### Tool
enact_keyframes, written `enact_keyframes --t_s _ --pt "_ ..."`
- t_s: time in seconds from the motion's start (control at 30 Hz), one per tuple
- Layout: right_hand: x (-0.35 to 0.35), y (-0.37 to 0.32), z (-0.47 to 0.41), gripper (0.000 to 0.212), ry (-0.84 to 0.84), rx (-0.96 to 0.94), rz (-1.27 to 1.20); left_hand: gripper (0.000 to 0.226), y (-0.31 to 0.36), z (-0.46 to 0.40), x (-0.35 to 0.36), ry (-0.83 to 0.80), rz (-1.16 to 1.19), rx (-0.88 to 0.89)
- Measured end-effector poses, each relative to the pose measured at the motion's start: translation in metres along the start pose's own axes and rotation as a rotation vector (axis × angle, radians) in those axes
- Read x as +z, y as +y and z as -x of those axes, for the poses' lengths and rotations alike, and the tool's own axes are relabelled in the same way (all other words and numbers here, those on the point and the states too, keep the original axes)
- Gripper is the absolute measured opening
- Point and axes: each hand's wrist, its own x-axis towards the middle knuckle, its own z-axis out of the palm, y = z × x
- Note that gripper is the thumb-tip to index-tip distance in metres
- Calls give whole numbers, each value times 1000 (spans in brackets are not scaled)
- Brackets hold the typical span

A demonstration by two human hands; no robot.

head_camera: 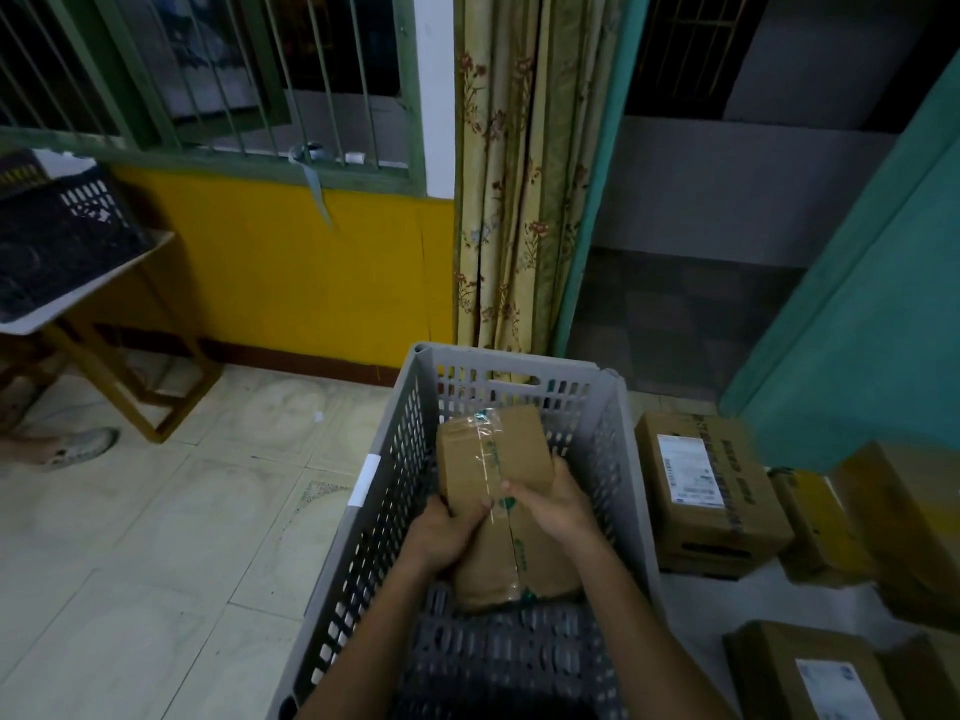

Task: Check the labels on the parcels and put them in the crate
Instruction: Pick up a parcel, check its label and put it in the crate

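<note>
Grey perforated plastic crate [605, 423] stands rigid on pale floor tiles [156, 537], labelled cartons [711, 491] just beside it. Inside the crate, a taped cardboard parcel [498, 459] looks stiff, boxy and probably light. Left hand [441, 532] and right hand [556, 506] both clasp its sides, a sensible hold since the tape seems slick.

Dim room: a yellow wall [291, 272] under a green barred window [218, 80], a flowered curtain [514, 200] beside a teal door [872, 314], pale floor tiles [156, 537].
</note>
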Motion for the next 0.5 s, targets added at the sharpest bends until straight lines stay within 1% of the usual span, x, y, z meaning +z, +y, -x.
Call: enact_keyframes --t_s 0.07,0.13,0.2,0.27,0.3,0.37,0.4,0.47,0.5 --pt "5 1 -10 62 3 15 81 122 -12 -17 9 34 12 -30" --pt "9 5 -16 63 29 22 200 107 -7 -16 15 43 5 -75" --pt "12 14 -21 69 30 38 377 90 6 -7 19 77 -11 -115" --pt "13 21 -23 78 40 73 587 93 10 -9 28 148 -34 -203" --pt "14 26 -23 79 71 77 705 97 14 -8 33 181 -9 -240" --pt "17 32 -19 68 145 34 928 97 18 -8 44 212 76 -316" --pt "19 35 -18 61 161 17 985 97 20 -8 50 225 108 -359" --pt "23 40 -17 50 160 2 1012 97 21 -12 59 252 190 -429" --pt "24 42 -17 48 148 2 1009 98 24 -12 62 257 246 -462"
